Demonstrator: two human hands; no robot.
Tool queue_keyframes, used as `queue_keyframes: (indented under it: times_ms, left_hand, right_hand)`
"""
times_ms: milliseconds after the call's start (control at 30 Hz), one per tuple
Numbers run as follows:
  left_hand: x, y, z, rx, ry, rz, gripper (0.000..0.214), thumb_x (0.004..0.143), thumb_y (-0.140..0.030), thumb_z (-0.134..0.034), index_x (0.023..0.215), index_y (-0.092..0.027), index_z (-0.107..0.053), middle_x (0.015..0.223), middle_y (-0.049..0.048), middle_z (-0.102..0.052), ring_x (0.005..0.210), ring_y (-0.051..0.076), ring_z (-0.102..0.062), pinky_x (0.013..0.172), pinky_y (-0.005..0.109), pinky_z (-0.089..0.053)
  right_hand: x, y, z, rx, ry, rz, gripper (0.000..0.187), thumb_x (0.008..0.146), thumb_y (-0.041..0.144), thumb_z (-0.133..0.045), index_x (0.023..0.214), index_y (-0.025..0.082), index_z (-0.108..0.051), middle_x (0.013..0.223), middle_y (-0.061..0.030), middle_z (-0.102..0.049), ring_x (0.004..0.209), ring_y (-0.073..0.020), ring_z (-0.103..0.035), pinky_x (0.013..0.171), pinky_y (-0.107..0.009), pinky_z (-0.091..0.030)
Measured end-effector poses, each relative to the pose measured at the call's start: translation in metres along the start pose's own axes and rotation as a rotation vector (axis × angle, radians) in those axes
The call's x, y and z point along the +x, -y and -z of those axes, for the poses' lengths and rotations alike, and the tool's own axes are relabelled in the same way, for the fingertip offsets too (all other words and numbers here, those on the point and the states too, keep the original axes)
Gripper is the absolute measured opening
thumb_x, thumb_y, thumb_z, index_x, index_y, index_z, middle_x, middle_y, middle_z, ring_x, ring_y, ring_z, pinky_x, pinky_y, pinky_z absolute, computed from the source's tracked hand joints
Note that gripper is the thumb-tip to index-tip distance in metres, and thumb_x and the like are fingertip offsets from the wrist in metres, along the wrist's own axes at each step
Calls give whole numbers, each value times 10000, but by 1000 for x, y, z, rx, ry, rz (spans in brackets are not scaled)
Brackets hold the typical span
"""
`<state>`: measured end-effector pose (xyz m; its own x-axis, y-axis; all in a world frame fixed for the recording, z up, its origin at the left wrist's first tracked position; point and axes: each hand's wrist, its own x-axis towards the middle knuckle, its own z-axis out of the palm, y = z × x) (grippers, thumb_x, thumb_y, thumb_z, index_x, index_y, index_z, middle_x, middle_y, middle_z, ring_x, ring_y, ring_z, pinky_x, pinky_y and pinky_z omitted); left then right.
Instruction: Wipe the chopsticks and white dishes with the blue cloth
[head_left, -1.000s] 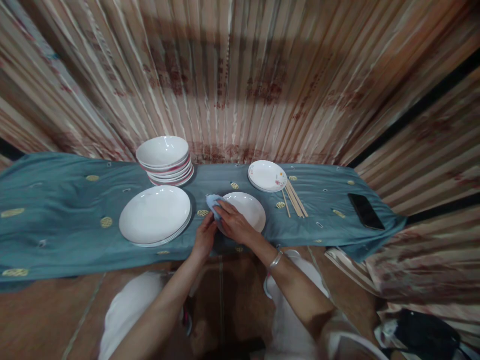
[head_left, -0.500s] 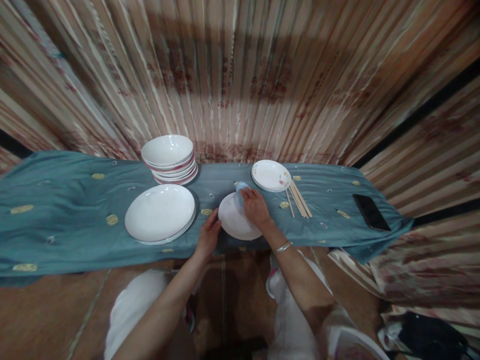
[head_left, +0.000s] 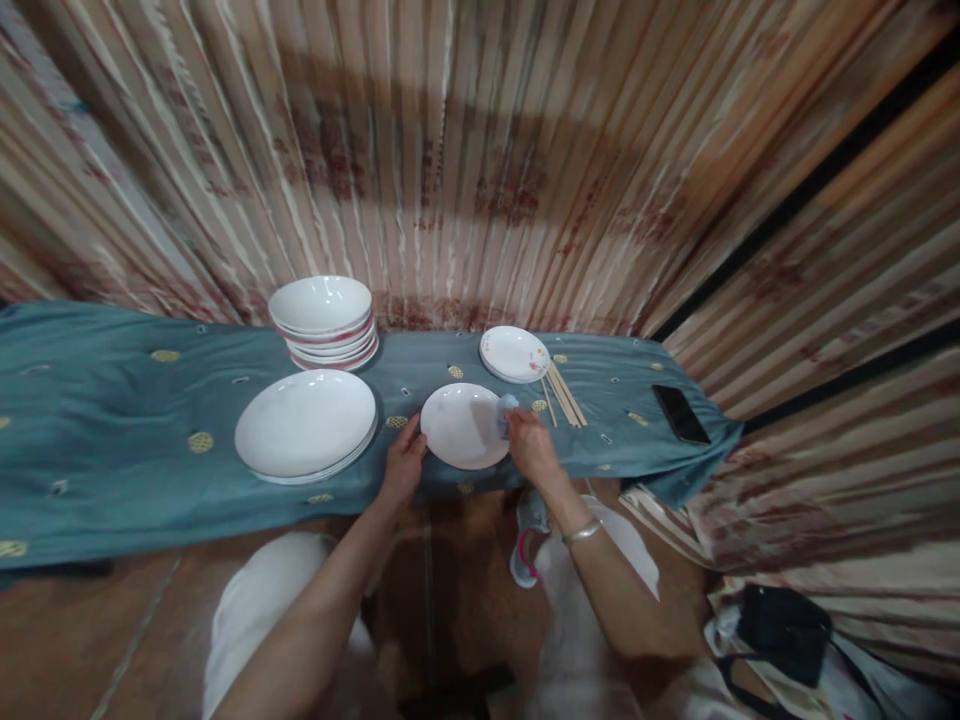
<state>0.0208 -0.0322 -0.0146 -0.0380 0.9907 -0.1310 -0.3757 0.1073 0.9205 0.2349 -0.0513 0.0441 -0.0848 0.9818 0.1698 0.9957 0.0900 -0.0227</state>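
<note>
A white plate (head_left: 461, 428) lies at the front edge of the cloth-covered table. My left hand (head_left: 405, 458) grips its left rim, thumb on top and fingers at the side. In my right hand (head_left: 531, 445) is a bunched light-blue cloth (head_left: 505, 412), pressed against the plate's right rim. Left of my left hand sits a stack of larger white plates (head_left: 306, 425). Small plates with a flower pattern (head_left: 514, 352) are stacked just beyond my right hand, and several wooden chopsticks (head_left: 568, 396) lie beside them.
A stack of white bowls with red-banded sides (head_left: 321, 306) stands at the back left. Toward the right end of the teal tablecloth (head_left: 135, 430) lies a black phone (head_left: 680, 414). A pleated curtain (head_left: 420, 150) hangs right behind the table.
My right hand has moved the cloth from the plate's upper middle to its right rim, uncovering the plate's surface. My left hand keeps its hold. The view has shifted slightly to the right.
</note>
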Motion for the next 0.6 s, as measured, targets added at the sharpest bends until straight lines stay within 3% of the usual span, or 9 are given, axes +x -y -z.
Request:
queue_keyframes:
  times_ms: [133, 333, 600]
  left_hand:
    - [2, 2, 0, 1, 0, -14, 585, 661, -330, -685, 1218, -169, -612, 1286, 113, -605, 1221, 298, -514, 1046, 471, -378]
    - [3, 4, -2, -33, -2, -63, 515, 678, -306, -687, 1178, -193, -642, 1204, 91, -658, 1216, 285, -517, 1048, 461, -376]
    - [1, 3, -4, -65, 3, -49, 464, 700, -292, -655, 1152, -187, -652, 1198, 90, -660, 1211, 278, -526, 1048, 458, -380]
  right_hand:
    - [-28, 16, -4, 16, -116, -33, 354, 893, 53, -378, 1166, 97, -600, 1181, -160, -615, 991, -224, -541, 886, -327, -438]
    - [-62, 41, -14, 96, -243, -5, 407, 886, 42, -354, 1218, 76, -588, 1222, -188, -591, 1023, -248, -530, 913, -389, -473]
    - [-71, 83, -21, 202, -290, 113, 407, 896, 72, -362, 1229, 93, -595, 1214, -182, -595, 1071, -253, -531, 964, -408, -456]
